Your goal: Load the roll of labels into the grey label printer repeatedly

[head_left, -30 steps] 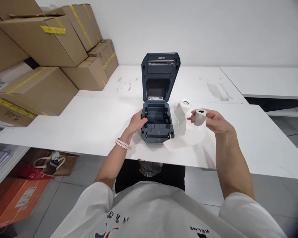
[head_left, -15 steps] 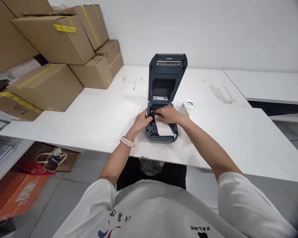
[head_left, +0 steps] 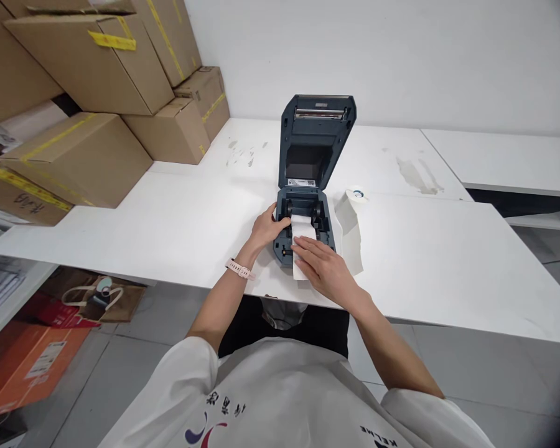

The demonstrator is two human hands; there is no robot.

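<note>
Open gap between boxes (head_left: 107, 149) and printer (head_left: 308, 168)

I'm seeing a dark blue-grey printer (head_left: 308, 171), white paper (head_left: 303, 229), a white surface (head_left: 205, 211), my pale pink wristband (head_left: 239, 269), yellow-striped brown boxes (head_left: 93, 158).

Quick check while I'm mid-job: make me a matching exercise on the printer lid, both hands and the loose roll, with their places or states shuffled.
1. Printer lid
2. Left hand
3. Right hand
4. Loose roll

A. On the paper strip
B. Standing open
C. On the table, right of the printer base
D. At the printer base's left edge

Pairs: 1-B, 2-D, 3-A, 4-C
</note>
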